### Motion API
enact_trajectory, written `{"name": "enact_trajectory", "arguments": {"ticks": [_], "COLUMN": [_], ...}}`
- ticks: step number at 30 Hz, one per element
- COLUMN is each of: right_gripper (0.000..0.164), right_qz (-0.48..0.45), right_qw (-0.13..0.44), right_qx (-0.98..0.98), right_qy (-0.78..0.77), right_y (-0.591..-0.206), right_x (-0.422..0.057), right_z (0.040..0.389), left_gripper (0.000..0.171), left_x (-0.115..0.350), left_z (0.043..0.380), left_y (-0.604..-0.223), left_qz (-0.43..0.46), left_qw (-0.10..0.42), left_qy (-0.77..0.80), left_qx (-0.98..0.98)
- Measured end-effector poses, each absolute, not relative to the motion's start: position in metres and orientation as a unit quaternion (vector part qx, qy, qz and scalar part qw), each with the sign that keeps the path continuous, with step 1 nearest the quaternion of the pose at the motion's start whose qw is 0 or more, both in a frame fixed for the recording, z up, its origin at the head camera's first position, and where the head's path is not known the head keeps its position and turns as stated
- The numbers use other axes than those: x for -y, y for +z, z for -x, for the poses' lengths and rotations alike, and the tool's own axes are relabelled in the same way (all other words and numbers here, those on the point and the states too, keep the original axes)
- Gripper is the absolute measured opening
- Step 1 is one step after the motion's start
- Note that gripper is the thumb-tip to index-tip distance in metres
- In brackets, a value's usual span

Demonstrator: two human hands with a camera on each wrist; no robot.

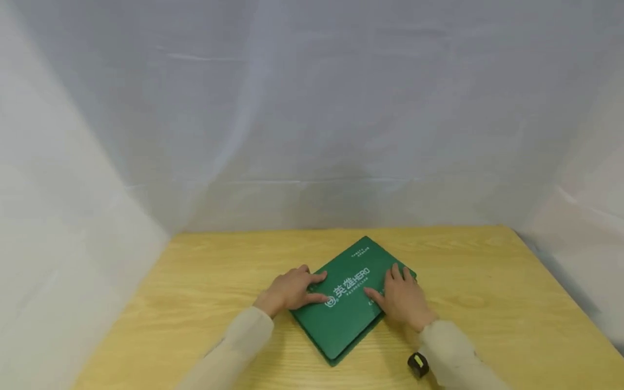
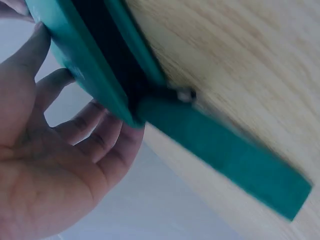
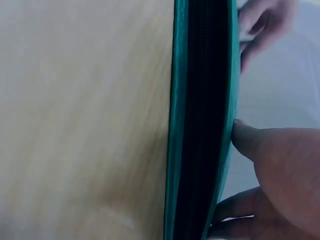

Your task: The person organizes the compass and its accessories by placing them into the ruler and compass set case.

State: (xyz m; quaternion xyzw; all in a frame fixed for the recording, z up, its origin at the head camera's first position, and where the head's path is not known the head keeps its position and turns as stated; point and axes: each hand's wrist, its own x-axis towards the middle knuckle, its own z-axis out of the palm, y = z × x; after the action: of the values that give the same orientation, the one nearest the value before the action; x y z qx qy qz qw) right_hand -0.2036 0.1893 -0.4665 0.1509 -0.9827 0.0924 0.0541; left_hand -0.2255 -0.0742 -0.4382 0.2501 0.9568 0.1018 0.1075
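Observation:
A green zip folder (image 1: 336, 330) with white HERO lettering lies at an angle on the wooden table. My left hand (image 1: 292, 288) rests at its left edge, thumb and a fingertip on the cover. Over the right part of the cover my right hand (image 1: 405, 298) lies with fingers spread and the thumb pointing inward. The right wrist view shows the dark zip edge (image 3: 202, 105) standing apart between the two green covers. From one corner a green strap (image 2: 227, 155) sticks out over the tabletop in the left wrist view.
Close to my right sleeve (image 1: 453, 352) sits a small black object (image 1: 418, 365) with a yellow patch. The wooden table (image 1: 205, 281) ends at a pale hanging sheet (image 1: 312, 135) behind, with more sheeting at both sides.

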Motion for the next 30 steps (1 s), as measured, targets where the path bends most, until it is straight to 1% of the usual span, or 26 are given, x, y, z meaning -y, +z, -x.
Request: {"name": "enact_trajectory", "arguments": {"ticks": [4,8,11,13,18,24,30], "right_gripper": [0.079,0.081,0.082,0.082,0.083,0.084,0.084], "right_qz": [-0.159,-0.174,-0.203,-0.226,-0.265,-0.278,-0.276], "right_qw": [0.016,-0.046,-0.082,-0.098,-0.133,-0.171,-0.168], "right_qx": [0.983,0.975,0.962,0.951,0.926,0.911,0.911], "right_qy": [0.094,0.134,0.164,0.185,0.233,0.253,0.257], "right_y": [-0.466,-0.462,-0.460,-0.460,-0.463,-0.466,-0.466], "right_x": [-0.193,-0.198,-0.202,-0.204,-0.207,-0.215,-0.220], "right_z": [0.221,0.238,0.251,0.260,0.277,0.284,0.280], "left_gripper": [0.069,0.073,0.076,0.078,0.081,0.084,0.083], "left_x": [0.068,0.063,0.059,0.055,0.044,0.028,0.020], "left_z": [0.216,0.206,0.200,0.196,0.183,0.169,0.160], "left_y": [-0.437,-0.435,-0.436,-0.438,-0.443,-0.451,-0.450], "left_qz": [-0.250,-0.251,-0.253,-0.258,-0.260,-0.253,-0.245], "left_qw": [0.129,0.136,0.142,0.138,0.106,0.065,0.016], "left_qy": [0.107,0.101,0.095,0.087,0.054,0.009,-0.039], "left_qx": [-0.954,-0.953,-0.952,-0.952,-0.958,-0.965,-0.969]}}
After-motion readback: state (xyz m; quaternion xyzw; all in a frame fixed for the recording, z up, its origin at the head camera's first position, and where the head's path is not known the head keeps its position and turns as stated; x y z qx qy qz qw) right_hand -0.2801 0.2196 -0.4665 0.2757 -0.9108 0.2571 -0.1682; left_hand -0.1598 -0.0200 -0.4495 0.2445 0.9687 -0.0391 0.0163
